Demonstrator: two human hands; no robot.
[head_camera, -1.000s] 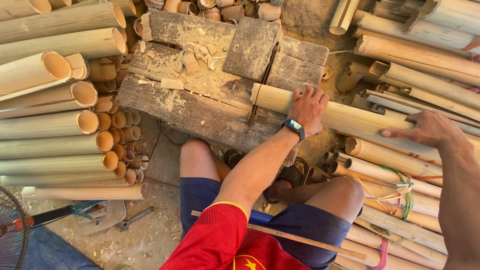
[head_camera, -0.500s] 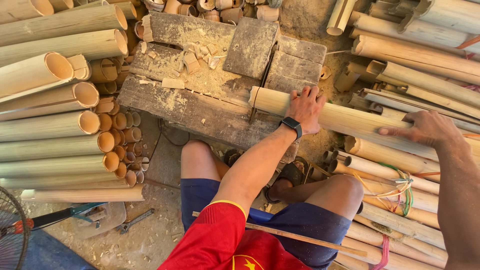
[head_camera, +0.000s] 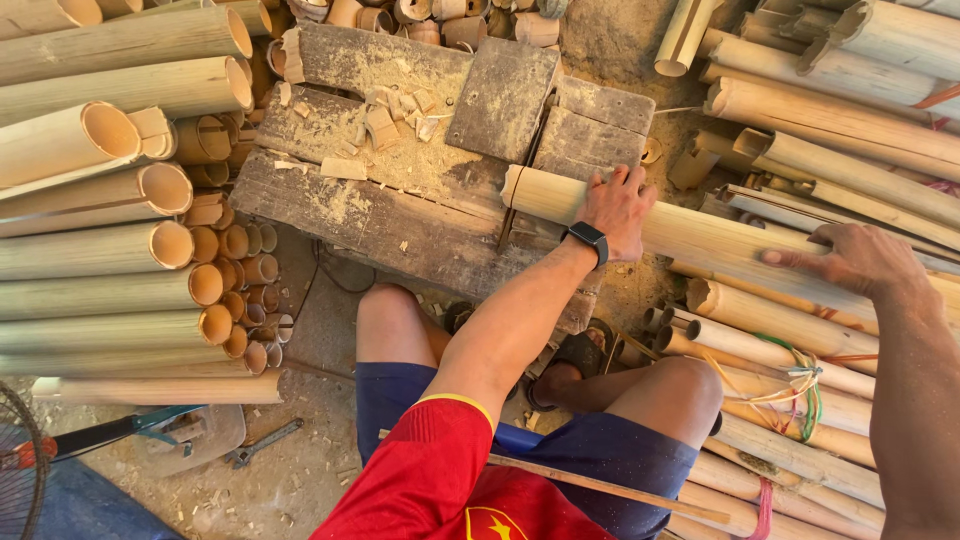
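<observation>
Landmark: the wooden chopping block (head_camera: 400, 205), low, dusted with sawdust and small bamboo offcuts.

A long bamboo pole (head_camera: 700, 240) lay across the block's right end, its cut end resting on the block and the rest running off to the right. Left hand (head_camera: 618, 205) lay flat on top of the pole just past the block's right edge, fingers spread and curled loosely over it; a pressing hold, not a closed fist. Right hand (head_camera: 850, 262) rested farther right of the block on the same pole, fingers extended along it, palm down, likewise open and pressing.

Progress, as judged: the pole looked whole, no fresh cut visible at the block; short bamboo rings (head_camera: 235, 270) were already heaped left of the block, so earlier pieces appeared done and this pole remained to be worked. No cutting tool showed in either hand.

Containers: none proper. Long bamboo tubes (head_camera: 100, 250) stacked left of the block were hollow and empty at their open ends. More poles (head_camera: 850, 100) piled right of the block. A wrench (head_camera: 262, 443) lay on the ground below-left of the block.
</observation>
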